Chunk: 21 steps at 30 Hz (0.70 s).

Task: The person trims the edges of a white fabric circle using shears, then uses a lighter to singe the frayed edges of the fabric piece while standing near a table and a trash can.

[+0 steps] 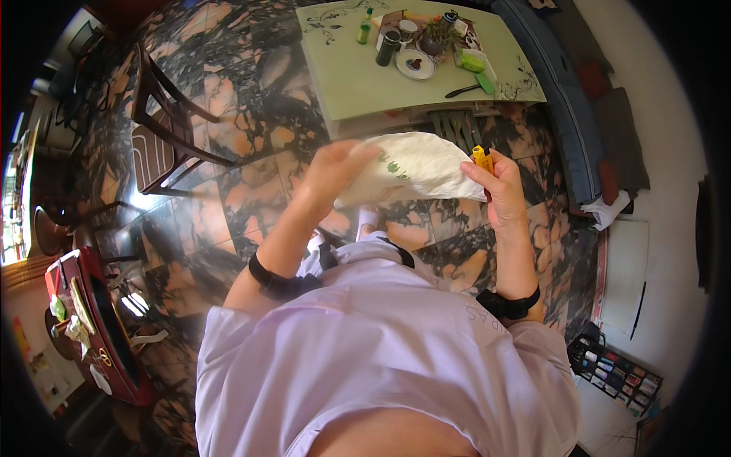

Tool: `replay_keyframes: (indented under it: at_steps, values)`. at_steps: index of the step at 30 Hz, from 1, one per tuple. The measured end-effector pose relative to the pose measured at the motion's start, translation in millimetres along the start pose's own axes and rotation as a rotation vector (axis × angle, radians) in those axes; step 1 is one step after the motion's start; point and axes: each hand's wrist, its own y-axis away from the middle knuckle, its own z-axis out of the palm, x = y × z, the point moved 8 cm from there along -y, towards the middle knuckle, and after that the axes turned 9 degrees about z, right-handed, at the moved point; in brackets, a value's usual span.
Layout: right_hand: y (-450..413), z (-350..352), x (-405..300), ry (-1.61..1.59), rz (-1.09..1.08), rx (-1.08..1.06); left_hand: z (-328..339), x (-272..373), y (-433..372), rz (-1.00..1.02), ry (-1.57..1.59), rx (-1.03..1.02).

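Note:
A soft white piece, cloth or thin bag, is stretched between my two hands and bears green printing. My left hand, blurred, grips its left end. My right hand pinches the right end and also holds a small yellow tool with a dark part. The tool looks like a lighter or a cutter; its upper end sticks out above my thumb, and the rest lies hidden in my fingers.
Ahead stands a pale green table with a plate, a dark flask, a green bottle and a potted plant. A wooden chair is at left, a red table lower left, a blue sofa at right.

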Motion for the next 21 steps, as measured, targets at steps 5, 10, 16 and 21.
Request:
replay_keyframes:
  at_steps: [5,10,16,21]
  values:
    - [2.5,0.6,-4.2,-0.003,-0.034,0.026,-2.2,8.6,3.7,0.037,0.043,-0.004]
    - [9.8,-0.8,-1.2,0.086,0.036,0.020,-0.9,8.7,4.0,0.078,0.109,0.012]
    - [10.1,-6.2,23.0,0.120,0.125,-0.090,11.9,22.4,9.7,0.122,0.169,-0.019]
    - [5.0,8.7,9.3,0.144,0.115,-0.033,35.1,35.5,20.1,0.088,0.184,-0.160]
